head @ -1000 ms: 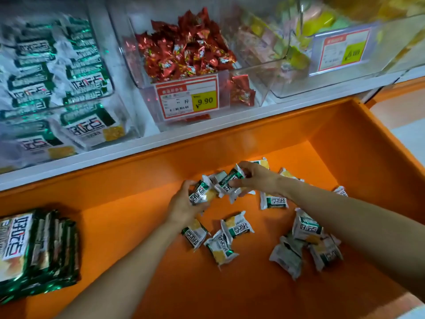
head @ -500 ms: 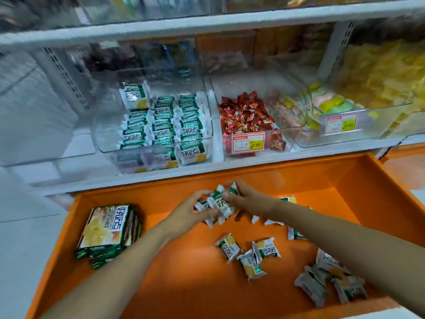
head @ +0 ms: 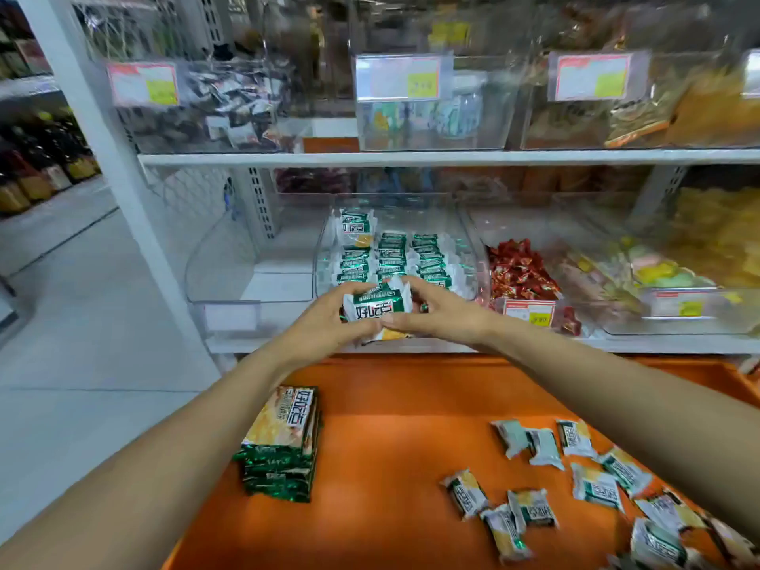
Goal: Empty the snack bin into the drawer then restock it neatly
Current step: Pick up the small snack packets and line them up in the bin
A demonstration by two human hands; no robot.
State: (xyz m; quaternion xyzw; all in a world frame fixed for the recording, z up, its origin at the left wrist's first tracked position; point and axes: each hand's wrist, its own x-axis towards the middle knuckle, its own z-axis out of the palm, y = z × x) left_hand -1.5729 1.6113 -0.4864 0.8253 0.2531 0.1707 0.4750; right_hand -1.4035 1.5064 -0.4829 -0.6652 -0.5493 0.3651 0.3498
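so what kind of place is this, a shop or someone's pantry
Most likely a shop's loose-snack aisle: clear bins of wrapped snacks stand in rows on white shelves, several bear red-and-yellow price tags, and an orange stock drawer is pulled out underneath.

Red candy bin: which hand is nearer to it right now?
Right. The right hand grips the snack packets just left of the red candy bin; the left hand grips them from the far side, further left.
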